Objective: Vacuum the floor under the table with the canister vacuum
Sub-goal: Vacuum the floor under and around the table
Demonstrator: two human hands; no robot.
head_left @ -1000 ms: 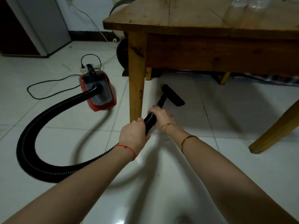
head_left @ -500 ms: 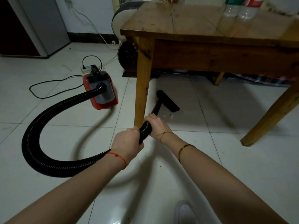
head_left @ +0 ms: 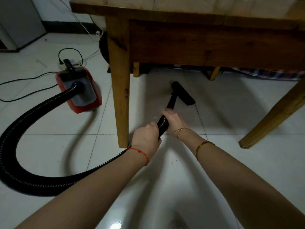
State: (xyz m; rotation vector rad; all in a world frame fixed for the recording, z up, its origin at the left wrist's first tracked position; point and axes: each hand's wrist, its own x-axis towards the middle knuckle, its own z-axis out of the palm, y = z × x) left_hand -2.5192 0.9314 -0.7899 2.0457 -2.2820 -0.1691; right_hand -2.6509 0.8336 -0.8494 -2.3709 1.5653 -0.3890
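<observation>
A red and grey canister vacuum (head_left: 79,91) sits on the white tiled floor left of the wooden table (head_left: 206,40). Its black ribbed hose (head_left: 24,129) loops left and comes back to my hands. My left hand (head_left: 146,138) grips the hose end beside the near table leg (head_left: 120,96). Just ahead of it, my right hand (head_left: 172,120) holds the hose where it joins the short black wand. The black floor nozzle (head_left: 183,93) lies flat on the tiles under the table's front edge.
A black power cord (head_left: 33,90) runs from a white power strip (head_left: 69,63) behind the vacuum. A second table leg (head_left: 272,116) slants at the right. A dark round object (head_left: 104,47) stands behind the near leg. A grey cabinet (head_left: 18,22) fills the far left corner.
The view has dropped and moved closer to the table. My hands and the nozzle have pushed forward, further under the table's edge. The canister stays where it was.
</observation>
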